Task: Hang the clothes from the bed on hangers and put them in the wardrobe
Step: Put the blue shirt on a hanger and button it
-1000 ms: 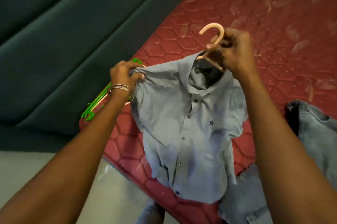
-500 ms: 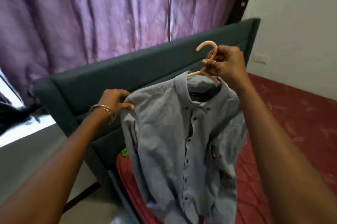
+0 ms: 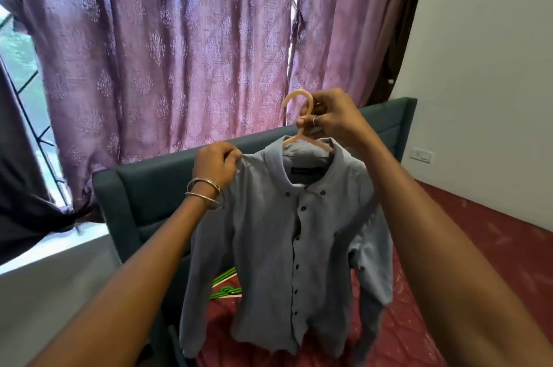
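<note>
The shirt (image 3: 287, 241) now hangs squarer than half a second ago, front facing the person, long axis vertical, collar up. It is grey-blue, buttoned, above the bed (image 3: 493, 262). The left hand (image 3: 217, 161) pinches its shoulder; the right hand (image 3: 329, 117) grips the peach hanger (image 3: 300, 115). Green hangers (image 3: 226, 284) lie behind, then curtains (image 3: 179, 52).
</note>
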